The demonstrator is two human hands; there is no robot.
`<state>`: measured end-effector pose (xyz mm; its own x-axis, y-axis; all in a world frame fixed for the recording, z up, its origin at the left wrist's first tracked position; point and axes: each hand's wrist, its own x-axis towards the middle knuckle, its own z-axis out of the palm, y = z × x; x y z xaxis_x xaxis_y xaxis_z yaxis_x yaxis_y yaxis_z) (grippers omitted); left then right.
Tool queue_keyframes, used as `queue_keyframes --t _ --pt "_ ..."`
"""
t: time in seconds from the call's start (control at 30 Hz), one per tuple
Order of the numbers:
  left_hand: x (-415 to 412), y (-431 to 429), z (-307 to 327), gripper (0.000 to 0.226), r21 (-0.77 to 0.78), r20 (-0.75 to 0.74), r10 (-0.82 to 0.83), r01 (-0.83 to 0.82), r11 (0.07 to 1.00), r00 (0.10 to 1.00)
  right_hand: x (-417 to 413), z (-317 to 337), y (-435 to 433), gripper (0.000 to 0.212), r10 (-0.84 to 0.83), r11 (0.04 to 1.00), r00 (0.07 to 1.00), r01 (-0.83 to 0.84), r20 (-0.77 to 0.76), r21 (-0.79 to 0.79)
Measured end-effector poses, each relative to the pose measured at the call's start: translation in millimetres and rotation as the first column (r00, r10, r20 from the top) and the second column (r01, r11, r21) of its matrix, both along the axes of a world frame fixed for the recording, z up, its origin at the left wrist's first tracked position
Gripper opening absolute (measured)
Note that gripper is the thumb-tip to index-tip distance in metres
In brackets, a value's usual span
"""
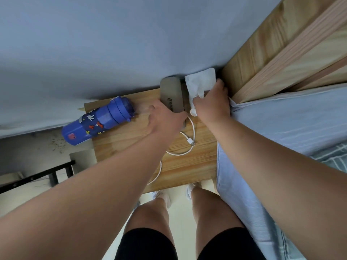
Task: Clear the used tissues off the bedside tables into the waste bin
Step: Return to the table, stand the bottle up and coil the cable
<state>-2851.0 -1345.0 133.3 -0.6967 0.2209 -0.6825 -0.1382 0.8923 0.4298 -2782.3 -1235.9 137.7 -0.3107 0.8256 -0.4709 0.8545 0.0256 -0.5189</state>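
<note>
A white used tissue (201, 85) lies at the far right corner of the wooden bedside table (187, 166), against the wall and the headboard. My right hand (212, 104) grips its near edge, and crumpled tissue shows under the fingers. My left hand (167, 119) rests on the near end of a grey case (171, 92) just left of the tissue. Whether its fingers hold the case is hidden. No waste bin is in view.
A blue bottle (97, 122) with stickers lies on its side at the table's left edge. A white USB cable (189, 141) loops over the tabletop. The bed (281, 132) with light blue sheets borders the table on the right, its wooden headboard (281, 47) behind.
</note>
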Motion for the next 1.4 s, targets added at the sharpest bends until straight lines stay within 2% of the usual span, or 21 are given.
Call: queue_keyframes --t 0.1,0.2,0.27,0.33,0.47,0.53,0.6,0.67,0.7,0.77,0.8,0.83,0.9,0.97,1.03,1.1,1.17,1.23,1.4 --pt "6.4 9.9 -7.0 0.084 0.053 0.011 0.016 -0.016 0.998 1.000 4.1 -4.9 0.3 0.089 0.035 0.999 0.998 -0.035 -0.056 0.010" --pt "12.0 12.7 -12.7 0.085 0.077 0.005 0.014 -0.015 0.997 1.000 15.8 -8.3 -4.9 0.088 0.151 0.981 0.983 -0.136 -0.103 0.139" --pt "16.1 9.2 -17.5 0.081 0.074 -0.057 -0.019 0.023 0.997 0.998 21.7 -12.1 -8.7 0.083 0.250 0.951 0.968 -0.239 -0.034 0.195" --pt "17.9 5.5 -22.7 0.079 0.044 -0.123 -0.068 0.074 0.996 0.990 22.5 -16.3 -9.2 0.084 0.312 0.934 0.949 -0.313 0.032 0.173" --pt "9.5 5.7 -27.0 0.076 -0.010 -0.089 -0.093 0.093 0.996 0.992 18.6 -13.8 -9.4 0.096 0.363 0.921 0.927 -0.373 0.097 0.117" --pt "3.5 2.7 -25.2 0.068 0.004 -0.078 -0.099 0.100 0.995 0.992 19.3 -7.7 -13.0 0.094 0.353 0.925 0.932 -0.360 0.081 0.121" --pt "0.0 -9.3 -19.4 0.053 0.060 -0.107 -0.113 0.120 0.991 0.988 27.8 2.8 -21.1 0.078 0.357 0.912 0.934 -0.347 -0.004 0.220" --pt "-0.5 -29.0 -11.8 0.040 0.149 -0.188 -0.086 0.115 0.982 0.978 45.1 9.6 -37.1 0.046 0.400 0.854 0.914 -0.343 -0.071 0.391" --pt "-0.1 -40.8 -7.7 0.034 0.191 -0.232 -0.061 0.107 0.976 0.971 55.9 10.3 -47.6 0.029 0.435 0.826 0.898 -0.366 -0.070 0.429" --pt "-1.2 -67.6 2.3 0.027 0.243 -0.315 -0.035 0.116 0.963 0.948 74.3 7.7 -71.2 0.006 0.522 0.804 0.852 -0.475 -0.042 0.357" --pt "-3.9 -82.1 7.7 0.026 0.246 -0.367 -0.046 0.145 0.958 0.929 80.7 3.7 -82.4 0.006 0.558 0.794 0.829 -0.525 -0.026 0.307" --pt "-8.3 -95.5 13.2 0.027 0.226 -0.439 -0.082 0.198 0.954 0.895 85.6 -1.4 -92.3 0.015 0.591 0.775 0.807 -0.571 0.009 0.271" --pt "-23.0 -118.3 20.3 0.038 0.113 -0.591 -0.197 0.322 0.940 0.782 90.1 -12.7 -105.8 0.046 0.666 0.707 0.733 -0.680 0.138 0.196" --pt "-43.4 -137.9 23.1 0.066 -0.040 -0.639 -0.287 0.342 0.939 0.714 89.5 -21.5 -112.0 0.068 0.721 0.640 0.653 -0.756 0.232 0.137" --pt "-63.1 -151.4 24.5 0.101 -0.170 -0.573 -0.335 0.291 0.941 0.748 89.1 -26.7 -113.6 0.068 0.735 0.623 0.627 -0.775 0.259 0.110" --pt "-76.1 -158.5 20.9 0.118 -0.274 -0.494 -0.390 0.287 0.918 0.777 90.3 -29.7 -114.0 0.056 0.733 0.625 0.637 -0.769 0.238 0.134" --pt "-82.1 -160.9 13.0 0.112 -0.344 -0.462 -0.457 0.321 0.882 0.760 91.8 -29.7 -113.9 0.040 0.724 0.640 0.659 -0.752 0.204 0.160" --pt "-85.0 -159.1 6.5 0.097 -0.385 -0.467 -0.501 0.343 0.857 0.729 91.4 -28.3 -111.8 0.034 0.721 0.654 0.670 -0.743 0.178 0.145" --pt "-89.5 -156.3 6.7 0.066 -0.408 -0.483 -0.595 0.436 0.802 0.642 99.7 -24.0 -106.4 0.029 0.809 0.583 0.586 -0.810 0.047 0.072"
